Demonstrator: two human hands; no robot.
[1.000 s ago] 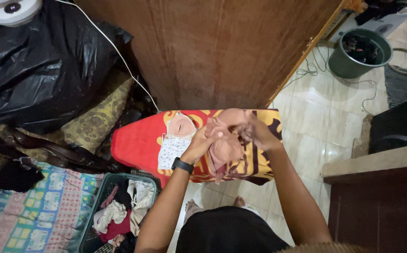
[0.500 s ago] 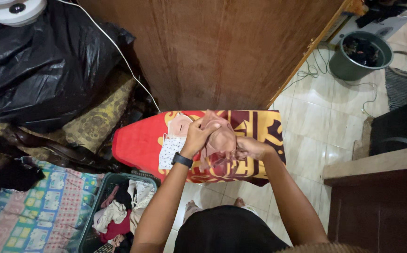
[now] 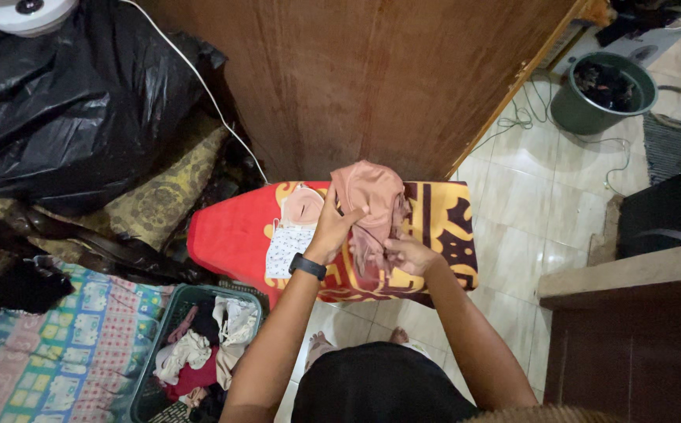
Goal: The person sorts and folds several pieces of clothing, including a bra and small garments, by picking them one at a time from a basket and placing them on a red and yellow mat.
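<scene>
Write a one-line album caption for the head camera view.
Both hands, left hand and right hand, hold a pink garment over a red and yellow covered board, laundry basket below.

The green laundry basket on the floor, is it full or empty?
Partly full. The green laundry basket holds a loose heap of white, red and dark clothes below its rim; how deep cannot be told.

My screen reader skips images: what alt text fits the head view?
Both hands, left and right, hold a pink garment over a red and yellow covered board. A laundry basket sits below left.
</scene>
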